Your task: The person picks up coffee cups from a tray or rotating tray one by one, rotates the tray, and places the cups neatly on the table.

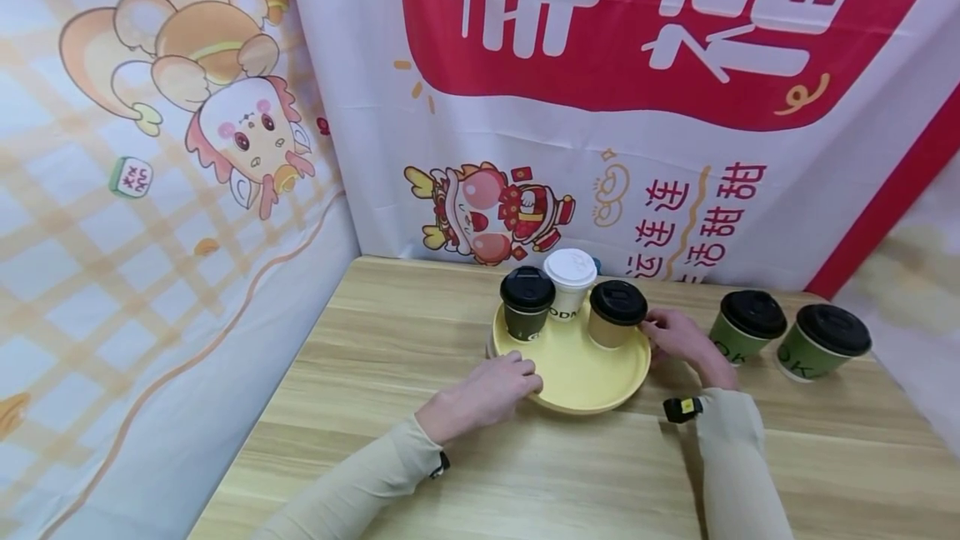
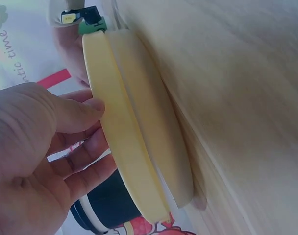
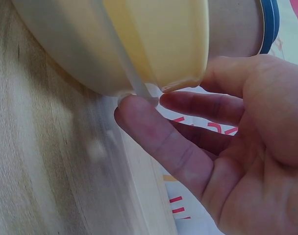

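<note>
A round yellow tray (image 1: 577, 386) sits over a paler round base (image 2: 149, 103) on the wooden table. My left hand (image 1: 491, 390) pinches the tray's left rim, thumb outside and the other fingers reaching over the edge. On the right side my right hand (image 1: 678, 338) holds the rim, one digit over the edge and other fingertips (image 3: 139, 110) at the small tabs of tray and base. On the tray stand a dark cup with a black lid (image 1: 527, 302), a white cup with a white lid (image 1: 570, 282) and a brown cup with a black lid (image 1: 617, 315).
Two green cups with black lids, one nearer (image 1: 746, 325) and one farther right (image 1: 821, 342), stand on the table (image 1: 360, 357) beyond my right hand. A printed cloth (image 1: 360, 148) hangs along the back edge, another (image 1: 150, 273) on the left.
</note>
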`<state>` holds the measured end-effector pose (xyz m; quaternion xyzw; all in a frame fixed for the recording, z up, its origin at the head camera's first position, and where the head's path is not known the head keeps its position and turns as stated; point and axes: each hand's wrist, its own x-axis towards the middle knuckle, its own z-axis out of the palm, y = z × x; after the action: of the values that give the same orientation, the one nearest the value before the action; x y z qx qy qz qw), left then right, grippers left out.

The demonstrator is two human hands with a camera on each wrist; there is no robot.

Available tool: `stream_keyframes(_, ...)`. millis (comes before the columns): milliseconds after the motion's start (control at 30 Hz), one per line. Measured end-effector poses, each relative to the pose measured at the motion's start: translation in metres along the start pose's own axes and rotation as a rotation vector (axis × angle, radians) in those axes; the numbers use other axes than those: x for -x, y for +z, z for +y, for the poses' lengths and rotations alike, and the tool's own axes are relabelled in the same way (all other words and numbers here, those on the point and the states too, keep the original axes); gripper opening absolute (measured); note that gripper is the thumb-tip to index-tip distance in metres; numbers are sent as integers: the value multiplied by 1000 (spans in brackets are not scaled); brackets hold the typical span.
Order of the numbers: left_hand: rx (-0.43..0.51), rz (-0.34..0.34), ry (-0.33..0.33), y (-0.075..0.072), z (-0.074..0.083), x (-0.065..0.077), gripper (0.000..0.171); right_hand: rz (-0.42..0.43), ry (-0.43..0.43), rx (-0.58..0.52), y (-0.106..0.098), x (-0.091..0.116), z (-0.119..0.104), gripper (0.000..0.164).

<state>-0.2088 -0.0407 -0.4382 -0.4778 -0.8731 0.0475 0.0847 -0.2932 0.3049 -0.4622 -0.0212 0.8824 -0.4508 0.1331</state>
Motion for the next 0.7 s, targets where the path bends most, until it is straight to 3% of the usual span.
stream_keyframes(233, 55, 31, -10, 1, -12, 6, 34, 2, 0, -36, 1, 1, 1, 30)
stream_keyframes(500, 148, 29, -6, 7, -29, 7, 22, -5, -7, -34, 1, 3, -1, 29)
stream_keyframes(700, 167, 35, 34, 8, -41, 5, 14, -21, -13, -48, 0, 4, 0, 32)
